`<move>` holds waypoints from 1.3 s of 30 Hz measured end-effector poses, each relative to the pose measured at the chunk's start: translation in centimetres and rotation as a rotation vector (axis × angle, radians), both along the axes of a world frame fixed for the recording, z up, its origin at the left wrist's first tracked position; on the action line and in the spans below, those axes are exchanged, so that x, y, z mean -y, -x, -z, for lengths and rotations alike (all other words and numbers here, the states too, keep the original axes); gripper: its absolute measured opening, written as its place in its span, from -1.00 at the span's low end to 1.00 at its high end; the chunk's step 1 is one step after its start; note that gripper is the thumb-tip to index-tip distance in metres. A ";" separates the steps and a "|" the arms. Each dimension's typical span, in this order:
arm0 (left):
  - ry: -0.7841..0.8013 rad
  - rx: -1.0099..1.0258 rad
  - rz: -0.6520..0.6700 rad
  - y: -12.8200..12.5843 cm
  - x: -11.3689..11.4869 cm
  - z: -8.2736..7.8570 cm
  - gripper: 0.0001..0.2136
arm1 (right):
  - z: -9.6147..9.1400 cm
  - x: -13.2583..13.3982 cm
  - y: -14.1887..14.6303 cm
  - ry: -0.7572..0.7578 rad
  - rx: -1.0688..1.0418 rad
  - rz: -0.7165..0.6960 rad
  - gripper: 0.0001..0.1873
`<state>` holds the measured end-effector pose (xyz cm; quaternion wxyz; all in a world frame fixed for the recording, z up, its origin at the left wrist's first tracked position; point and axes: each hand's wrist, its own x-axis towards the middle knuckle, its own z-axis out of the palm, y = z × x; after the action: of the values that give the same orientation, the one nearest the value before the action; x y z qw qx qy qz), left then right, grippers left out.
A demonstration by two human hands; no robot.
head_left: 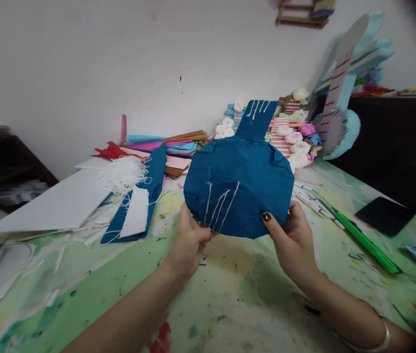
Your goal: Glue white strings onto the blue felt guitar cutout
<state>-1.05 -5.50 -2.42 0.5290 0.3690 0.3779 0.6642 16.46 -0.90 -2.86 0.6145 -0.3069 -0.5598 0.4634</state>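
Note:
A blue paper-covered shape (244, 171), rounded with a short neck at the top, is held up above the table between my two hands. White strings run down its lower left part and over the tip of the neck. My left hand (191, 240) grips the lower left edge, its fingers partly behind the shape. At the lower right edge my right hand (294, 235) holds on, thumb on the front and the other fingers behind. Wrinkles and a small tear show in the paper at the upper right.
On the left lie white board (53, 201), blue paper (154, 171) and a heap of white string (123, 171). A green cutter (367, 242), several pens (314, 203) and a black phone-like slab (384, 215) lie right. Paper flowers (298, 142) and a guitar-shaped craft (340, 108) stand behind.

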 end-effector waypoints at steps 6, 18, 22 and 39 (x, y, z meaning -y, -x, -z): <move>0.098 -0.098 0.068 -0.3 -0.2 -0.3 -0.21 | -0.2 -0.6 -0.5 0.036 -0.042 0.021 -0.74; 0.114 -0.502 -0.132 0.0 -0.2 -0.1 -0.32 | -0.3 -1.8 -0.9 0.179 -0.203 0.032 -0.64; 0.109 -0.574 -0.209 0.2 -0.2 -0.2 -0.31 | -0.4 -2.2 -1.1 0.205 -0.247 0.013 -0.61; -0.535 -1.034 -0.330 1.1 0.1 0.4 -0.60 | 0.3 -2.5 -0.9 0.246 -0.197 -0.076 -0.57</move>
<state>-2.12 -5.63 -2.82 0.0556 0.7007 0.4581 0.5441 17.38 1.65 -3.11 0.6065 -0.3114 -0.4470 0.5792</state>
